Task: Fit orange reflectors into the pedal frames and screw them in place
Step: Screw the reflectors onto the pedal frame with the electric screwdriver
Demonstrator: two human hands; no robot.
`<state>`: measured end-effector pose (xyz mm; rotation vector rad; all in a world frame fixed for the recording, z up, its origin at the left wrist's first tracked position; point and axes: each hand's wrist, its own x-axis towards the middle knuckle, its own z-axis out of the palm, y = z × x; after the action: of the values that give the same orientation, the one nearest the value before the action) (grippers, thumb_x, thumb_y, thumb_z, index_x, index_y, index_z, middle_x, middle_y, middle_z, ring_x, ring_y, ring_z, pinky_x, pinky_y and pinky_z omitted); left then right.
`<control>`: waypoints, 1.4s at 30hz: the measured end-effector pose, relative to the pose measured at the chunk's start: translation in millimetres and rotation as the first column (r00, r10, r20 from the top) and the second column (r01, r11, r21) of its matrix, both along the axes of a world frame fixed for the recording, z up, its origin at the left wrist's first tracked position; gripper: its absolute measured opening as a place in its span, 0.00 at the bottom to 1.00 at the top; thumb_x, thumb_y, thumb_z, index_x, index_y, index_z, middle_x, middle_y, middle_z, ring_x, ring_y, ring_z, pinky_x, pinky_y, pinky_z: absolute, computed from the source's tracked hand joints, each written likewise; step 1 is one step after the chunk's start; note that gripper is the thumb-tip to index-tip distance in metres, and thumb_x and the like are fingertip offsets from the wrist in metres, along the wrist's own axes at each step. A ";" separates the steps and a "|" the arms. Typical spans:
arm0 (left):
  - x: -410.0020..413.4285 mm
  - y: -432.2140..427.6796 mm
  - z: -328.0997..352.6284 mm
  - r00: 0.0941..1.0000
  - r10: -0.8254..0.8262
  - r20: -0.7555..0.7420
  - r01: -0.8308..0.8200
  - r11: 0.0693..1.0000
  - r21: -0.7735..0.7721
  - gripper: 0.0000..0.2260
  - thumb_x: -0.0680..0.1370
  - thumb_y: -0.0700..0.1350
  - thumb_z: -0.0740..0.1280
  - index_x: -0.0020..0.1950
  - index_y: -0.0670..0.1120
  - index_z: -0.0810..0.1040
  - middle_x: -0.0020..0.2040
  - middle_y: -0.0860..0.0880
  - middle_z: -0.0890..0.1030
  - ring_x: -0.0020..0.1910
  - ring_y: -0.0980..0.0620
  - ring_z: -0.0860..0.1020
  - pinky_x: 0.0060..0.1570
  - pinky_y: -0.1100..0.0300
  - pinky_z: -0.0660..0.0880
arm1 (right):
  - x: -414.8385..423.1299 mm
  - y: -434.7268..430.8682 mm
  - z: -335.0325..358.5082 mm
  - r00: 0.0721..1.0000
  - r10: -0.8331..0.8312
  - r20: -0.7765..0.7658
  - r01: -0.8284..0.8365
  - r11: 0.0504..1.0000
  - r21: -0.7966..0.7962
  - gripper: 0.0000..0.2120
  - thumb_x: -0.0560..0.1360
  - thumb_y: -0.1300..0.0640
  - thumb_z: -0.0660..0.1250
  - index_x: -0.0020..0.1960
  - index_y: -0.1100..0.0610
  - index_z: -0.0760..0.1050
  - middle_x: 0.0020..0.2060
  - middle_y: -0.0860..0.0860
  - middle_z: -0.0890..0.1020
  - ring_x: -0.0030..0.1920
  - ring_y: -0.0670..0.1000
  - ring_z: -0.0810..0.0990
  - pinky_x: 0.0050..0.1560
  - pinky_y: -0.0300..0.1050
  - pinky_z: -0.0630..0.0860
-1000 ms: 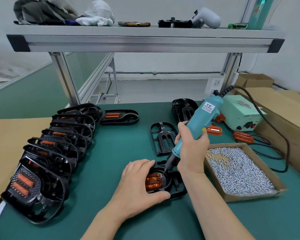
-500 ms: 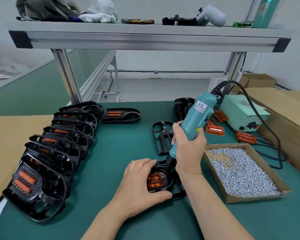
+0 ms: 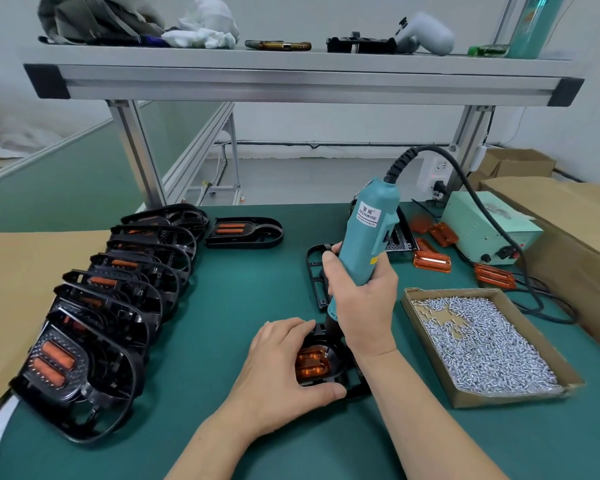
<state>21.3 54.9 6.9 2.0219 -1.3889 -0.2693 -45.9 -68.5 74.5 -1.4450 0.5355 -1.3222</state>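
Screwdriver bit on the reflector, frame held under my left hand.

My left hand [image 3: 284,368] curls over the pedal frame [image 3: 355,386] and holds it on the counter [image 3: 222,306], thumb along its near edge, and it hides most of the frame's left side. The orange reflector [image 3: 312,363] sits in the frame, just right of my left fingers. My right hand [image 3: 364,306] grips the teal screwdriver [image 3: 368,233] nearly upright above it. The bit meets the reflector's far right corner, but the screw is too small to make out. Another frame [image 3: 314,271] is half hidden behind my right hand, and the screw box [image 3: 510,396] lies right of that wrist.
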 end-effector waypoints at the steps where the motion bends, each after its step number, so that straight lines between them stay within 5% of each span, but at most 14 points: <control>1: 0.1 -0.2 -0.1 1.000 0.000 0.000 0.000 1.000 0.001 0.47 0.61 0.74 0.66 0.76 0.55 0.66 0.64 0.67 0.63 0.67 0.65 0.59 0.75 0.55 0.58 | -0.1 -0.2 0.0 1.000 -0.002 0.001 0.002 1.000 0.000 0.08 0.70 0.51 0.73 0.45 0.53 0.77 0.32 0.55 0.78 0.31 0.55 0.74 0.33 0.55 0.76; 36: 0.8 1.0 0.3 1.000 -0.020 0.017 0.020 1.000 0.016 0.46 0.61 0.75 0.67 0.75 0.55 0.66 0.65 0.66 0.64 0.68 0.63 0.60 0.71 0.64 0.56 | -4.8 3.3 0.8 0.998 0.062 0.014 -0.061 0.996 -0.058 0.08 0.72 0.56 0.72 0.47 0.58 0.76 0.31 0.51 0.77 0.30 0.52 0.74 0.32 0.50 0.75; 39: -0.1 1.2 1.9 1.000 -0.018 0.008 0.018 1.000 0.004 0.40 0.62 0.73 0.69 0.70 0.59 0.67 0.62 0.66 0.68 0.65 0.62 0.64 0.68 0.62 0.62 | -4.8 2.4 1.7 0.998 0.056 0.027 -0.055 0.998 -0.036 0.07 0.72 0.58 0.72 0.47 0.60 0.76 0.31 0.54 0.76 0.30 0.54 0.73 0.32 0.51 0.75; 42: -0.1 2.2 1.3 1.000 -0.008 0.006 0.008 1.000 -0.019 0.28 0.62 0.71 0.71 0.54 0.59 0.70 0.56 0.67 0.69 0.61 0.60 0.67 0.61 0.65 0.63 | -4.1 -0.2 3.5 0.998 0.026 0.054 -0.026 1.000 -0.001 0.07 0.72 0.59 0.72 0.46 0.60 0.76 0.30 0.54 0.76 0.29 0.54 0.72 0.32 0.48 0.73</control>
<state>21.2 57.0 8.2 2.0031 -1.3989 -0.2525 -50.0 -68.8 78.0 -1.4074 0.4794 -1.3370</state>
